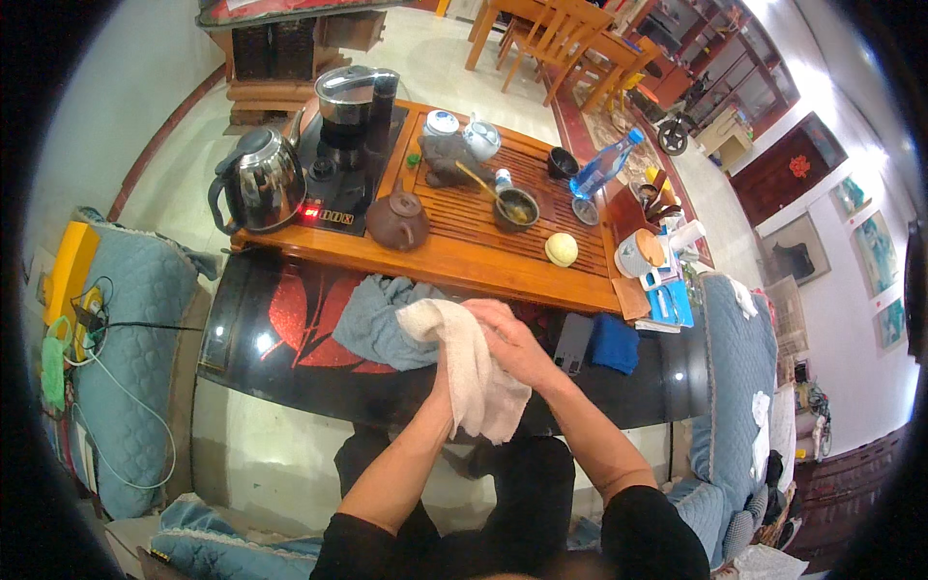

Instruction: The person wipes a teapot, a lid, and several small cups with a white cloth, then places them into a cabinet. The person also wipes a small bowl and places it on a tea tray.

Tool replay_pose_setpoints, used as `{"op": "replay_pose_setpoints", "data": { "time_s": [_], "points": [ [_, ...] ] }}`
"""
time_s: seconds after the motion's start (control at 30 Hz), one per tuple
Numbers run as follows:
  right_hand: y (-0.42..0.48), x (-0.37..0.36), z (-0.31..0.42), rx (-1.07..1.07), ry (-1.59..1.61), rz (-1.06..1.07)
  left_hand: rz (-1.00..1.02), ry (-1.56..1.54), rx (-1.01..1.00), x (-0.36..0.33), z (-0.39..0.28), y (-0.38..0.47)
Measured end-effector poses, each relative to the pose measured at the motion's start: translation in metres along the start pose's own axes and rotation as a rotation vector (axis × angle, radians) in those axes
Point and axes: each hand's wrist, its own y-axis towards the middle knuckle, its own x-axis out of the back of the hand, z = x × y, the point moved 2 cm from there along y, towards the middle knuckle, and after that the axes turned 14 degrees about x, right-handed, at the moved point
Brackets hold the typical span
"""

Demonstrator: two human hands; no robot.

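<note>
A cream-white cloth (464, 341) is bunched between my two hands, above the front edge of the black glossy table (290, 388). My right hand (511, 341) grips it from the right, fingers curled over its upper part. The cloth drapes over most of my left hand (442, 377), whose fingers are hidden; one end hangs down past the wrist. Just behind and left of the hands lies a crumpled grey-blue towel (388, 326). On the wooden tea tray (449, 264) beyond are a brown clay teapot (399, 221), a dark bowl (516, 210) with a wooden-handled utensil, and a pale yellow round object (561, 249).
A steel kettle (264, 177) and a glass-walled pot (355, 98) stand at the tray's left. A blue-capped bottle (605, 165) is at its right, near a wooden-lidded mug (639, 254). A folded blue cloth (615, 343) lies right of my hands. Padded seats (127, 348) flank the table.
</note>
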Motion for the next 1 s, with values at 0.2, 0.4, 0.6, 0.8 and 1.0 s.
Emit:
{"op": "replay_pose_setpoints", "data": {
  "time_s": [0.2,0.4,0.6,0.8,1.0],
  "points": [
    [-0.005,-0.024,-0.004,-0.11,0.317,-0.096,-0.148,-0.215,0.23,0.015,-0.003,-0.008],
    [-0.01,-0.028,-0.004,-0.135,0.372,-0.308,-0.077,-0.33,0.199,-0.006,-0.015,-0.008],
    [-0.001,-0.012,-0.004,0.007,-0.017,-0.274,-0.097,-0.282,0.17,-0.015,-0.011,-0.002],
    [-0.012,-0.013,0.016,0.022,0.298,-0.223,-0.086,-0.12,0.117,-0.002,-0.017,-0.006],
    [-0.065,-0.004,0.053,0.047,-0.106,-0.15,0.005,-0.195,0.312,-0.025,-0.011,-0.044]
  ]
}}
